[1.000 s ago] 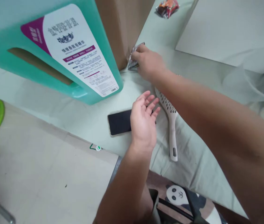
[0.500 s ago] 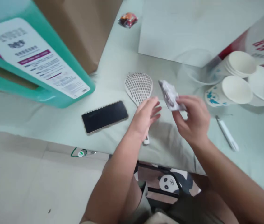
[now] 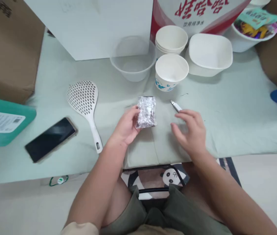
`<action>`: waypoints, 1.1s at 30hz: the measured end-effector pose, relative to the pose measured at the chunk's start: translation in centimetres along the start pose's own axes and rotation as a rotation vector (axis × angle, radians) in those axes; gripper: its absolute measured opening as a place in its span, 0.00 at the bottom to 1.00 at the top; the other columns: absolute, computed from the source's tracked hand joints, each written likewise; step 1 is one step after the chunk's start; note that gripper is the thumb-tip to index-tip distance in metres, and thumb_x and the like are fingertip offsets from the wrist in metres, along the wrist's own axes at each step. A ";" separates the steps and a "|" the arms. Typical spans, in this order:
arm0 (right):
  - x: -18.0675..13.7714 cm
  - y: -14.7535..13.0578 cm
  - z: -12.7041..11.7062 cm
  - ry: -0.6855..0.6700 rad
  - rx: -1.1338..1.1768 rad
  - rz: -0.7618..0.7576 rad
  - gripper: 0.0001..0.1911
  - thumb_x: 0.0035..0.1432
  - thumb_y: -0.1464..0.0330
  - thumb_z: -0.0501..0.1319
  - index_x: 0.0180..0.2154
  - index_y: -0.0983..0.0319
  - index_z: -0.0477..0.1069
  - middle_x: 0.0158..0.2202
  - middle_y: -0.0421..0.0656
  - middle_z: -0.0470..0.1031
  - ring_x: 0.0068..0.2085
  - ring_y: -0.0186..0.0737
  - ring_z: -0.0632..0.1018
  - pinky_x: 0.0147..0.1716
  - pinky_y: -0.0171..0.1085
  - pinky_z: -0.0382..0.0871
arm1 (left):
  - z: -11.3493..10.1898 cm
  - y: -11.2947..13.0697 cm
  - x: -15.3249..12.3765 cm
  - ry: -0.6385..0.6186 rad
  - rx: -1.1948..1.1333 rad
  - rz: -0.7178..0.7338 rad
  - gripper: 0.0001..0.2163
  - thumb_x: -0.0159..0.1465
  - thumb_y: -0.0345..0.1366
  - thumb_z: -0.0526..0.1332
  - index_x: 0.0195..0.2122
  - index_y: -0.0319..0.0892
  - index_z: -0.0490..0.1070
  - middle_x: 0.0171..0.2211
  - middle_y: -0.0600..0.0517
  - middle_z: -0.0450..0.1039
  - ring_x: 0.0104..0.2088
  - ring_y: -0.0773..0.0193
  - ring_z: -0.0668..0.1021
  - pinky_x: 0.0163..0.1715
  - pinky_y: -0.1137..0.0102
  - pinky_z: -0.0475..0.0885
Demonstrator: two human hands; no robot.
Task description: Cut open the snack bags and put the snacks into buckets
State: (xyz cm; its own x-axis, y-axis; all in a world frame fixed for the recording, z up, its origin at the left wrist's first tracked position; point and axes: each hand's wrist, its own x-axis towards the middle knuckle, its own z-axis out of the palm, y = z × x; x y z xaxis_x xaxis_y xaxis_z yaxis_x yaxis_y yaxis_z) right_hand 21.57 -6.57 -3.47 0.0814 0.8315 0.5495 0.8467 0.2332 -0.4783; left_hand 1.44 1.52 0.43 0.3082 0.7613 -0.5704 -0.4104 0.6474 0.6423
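Observation:
My left hand (image 3: 128, 125) grips a small silvery foil packet (image 3: 146, 112) by its left side, above the table's front half. The packet is crinkled and roughly rectangular. My right hand (image 3: 191, 132) is open, thumb and fingers apart, over the slim white utility knife (image 3: 176, 106). The fingers cover the knife's near end; whether they touch it I cannot tell. Left of my left hand lies a white slotted skimmer (image 3: 84, 98), handle toward me. A paper cup (image 3: 171, 70) with blue leaves stands just behind the knife.
A dark phone (image 3: 51, 139) and a green jug (image 3: 5, 122) are at the left. Behind stand a clear plastic bowl (image 3: 133, 70), stacked paper cups (image 3: 171, 37), a white square tub (image 3: 210, 54) and a white box (image 3: 91, 29). A tub of wrapped snacks (image 3: 243, 40) is at far right.
The packet has passed from my right hand to my left. My right hand has moved to the knife, fingers spread. The view has swung right.

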 end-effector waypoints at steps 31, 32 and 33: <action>-1.0 -4.7 2.2 -0.395 0.805 0.475 0.24 0.71 0.67 0.54 0.65 0.51 0.69 0.35 0.40 0.76 0.19 0.29 0.70 0.23 0.39 0.76 | 0.0 -3.6 1.2 -0.124 -0.025 0.258 0.17 0.71 0.49 0.62 0.60 0.55 0.74 0.40 0.54 0.78 0.41 0.60 0.84 0.44 0.66 0.82; -1.1 -4.7 2.2 -0.393 0.800 0.473 0.24 0.71 0.68 0.54 0.65 0.50 0.69 0.34 0.40 0.76 0.19 0.29 0.70 0.23 0.39 0.77 | 0.0 -3.6 1.3 -0.126 -0.020 0.274 0.18 0.71 0.50 0.62 0.60 0.55 0.74 0.41 0.53 0.78 0.43 0.59 0.84 0.44 0.66 0.82; -1.2 -4.7 2.2 -0.394 0.797 0.471 0.25 0.71 0.68 0.54 0.65 0.50 0.70 0.34 0.40 0.75 0.19 0.29 0.70 0.23 0.39 0.77 | 0.1 -3.5 1.3 -0.121 -0.017 0.283 0.18 0.72 0.51 0.61 0.60 0.56 0.73 0.41 0.53 0.78 0.44 0.59 0.84 0.44 0.66 0.81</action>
State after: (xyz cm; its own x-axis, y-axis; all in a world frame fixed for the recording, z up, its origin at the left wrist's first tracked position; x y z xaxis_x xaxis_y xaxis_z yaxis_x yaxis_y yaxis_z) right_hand 16.33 -7.57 -3.41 0.0154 0.9998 -0.0106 0.1626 -0.0129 -0.9866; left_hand 3.35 0.27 -2.56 0.2794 0.9108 -0.3041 -0.5082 0.4089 0.7580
